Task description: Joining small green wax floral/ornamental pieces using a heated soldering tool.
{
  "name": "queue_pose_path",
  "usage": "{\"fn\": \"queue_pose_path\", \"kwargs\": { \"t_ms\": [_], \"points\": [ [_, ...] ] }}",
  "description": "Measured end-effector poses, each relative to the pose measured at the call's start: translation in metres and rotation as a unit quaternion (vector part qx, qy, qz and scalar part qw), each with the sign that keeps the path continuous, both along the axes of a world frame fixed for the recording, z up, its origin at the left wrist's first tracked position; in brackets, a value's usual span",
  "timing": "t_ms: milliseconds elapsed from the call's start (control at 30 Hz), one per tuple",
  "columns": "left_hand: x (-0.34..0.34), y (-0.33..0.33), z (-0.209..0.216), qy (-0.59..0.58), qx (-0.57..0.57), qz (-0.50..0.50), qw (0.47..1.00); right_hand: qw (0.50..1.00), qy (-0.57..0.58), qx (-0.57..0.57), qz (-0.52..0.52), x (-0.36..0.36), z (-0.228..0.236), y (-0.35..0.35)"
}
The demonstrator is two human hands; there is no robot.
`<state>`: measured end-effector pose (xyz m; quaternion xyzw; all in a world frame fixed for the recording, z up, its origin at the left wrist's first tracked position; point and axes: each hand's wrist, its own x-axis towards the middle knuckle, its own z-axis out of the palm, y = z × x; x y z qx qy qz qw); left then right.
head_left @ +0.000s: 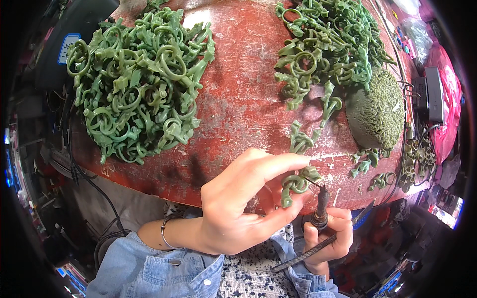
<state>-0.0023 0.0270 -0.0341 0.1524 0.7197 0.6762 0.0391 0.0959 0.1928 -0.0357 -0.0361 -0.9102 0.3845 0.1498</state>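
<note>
My left hand (238,203) is closed in a pinch on a small green wax ring piece (295,184) with a stubby stem, held over the table's near edge. Facing it, my right hand (333,238) grips a pen-shaped tool like a soldering iron (322,203), its dark shaft upright. The tool's thin bent tip reaches the upper side of the ring piece; whether it touches cannot be told. A slender grey rod like a file (308,252), pointed at its far end, also lies across my right hand.
Green ring pieces form a large heap (144,89) at the left and another heap (328,44) at the far right. Beside the latter sits a rounded green block (376,111) with a rough face. Several loose pieces (302,139) lie on the worn red table (233,109). Cables (107,198) hang at the left.
</note>
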Motion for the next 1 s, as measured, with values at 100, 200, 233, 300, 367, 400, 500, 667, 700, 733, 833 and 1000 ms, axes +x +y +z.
{"fn": "queue_pose_path", "kwargs": {
  "t_ms": [100, 200, 233, 300, 367, 400, 500, 667, 700, 733, 833, 1000],
  "points": [
    [0.0, -0.001, 0.002, -0.007, -0.001, 0.001, 1.0, 1.0, 0.001, 0.004, 0.006, 0.0, 0.0, 0.0],
    [0.002, 0.0, 0.001, -0.008, 0.01, 0.01, 1.0, 1.0, -0.008, 0.002, -0.004, -0.001, 0.002, -0.002],
    [0.001, 0.0, 0.001, -0.007, 0.011, 0.009, 1.0, 1.0, -0.007, 0.003, -0.004, 0.0, 0.002, -0.002],
    [0.001, 0.0, 0.003, -0.021, 0.008, 0.007, 1.0, 1.0, -0.006, 0.007, -0.016, 0.001, 0.0, -0.002],
    [0.001, 0.0, 0.004, -0.023, 0.008, 0.005, 1.0, 0.999, 0.005, -0.031, -0.029, 0.01, -0.008, 0.001],
    [0.001, 0.0, 0.004, -0.027, 0.008, 0.004, 1.0, 0.997, 0.013, -0.07, -0.042, 0.013, -0.011, 0.002],
    [0.002, 0.001, 0.004, -0.033, 0.026, 0.006, 0.999, 0.988, 0.027, -0.129, -0.081, 0.014, -0.01, 0.002],
    [0.002, 0.0, 0.001, -0.062, 0.074, -0.004, 0.995, 0.978, 0.011, -0.056, -0.202, -0.009, 0.007, 0.011],
    [0.001, 0.0, 0.002, -0.089, 0.103, -0.002, 0.991, 0.973, 0.02, -0.024, -0.227, -0.014, 0.007, 0.016],
    [0.001, -0.001, 0.003, -0.084, 0.102, -0.004, 0.991, 0.97, 0.004, 0.006, -0.244, -0.016, 0.009, 0.022],
    [0.0, -0.004, 0.003, -0.087, 0.113, -0.02, 0.99, 0.959, -0.01, 0.017, -0.284, -0.02, 0.011, 0.027],
    [-0.001, -0.001, 0.007, -0.159, 0.178, -0.009, 0.971, 0.959, -0.03, 0.07, -0.272, -0.021, 0.011, 0.032]
  ]
}}
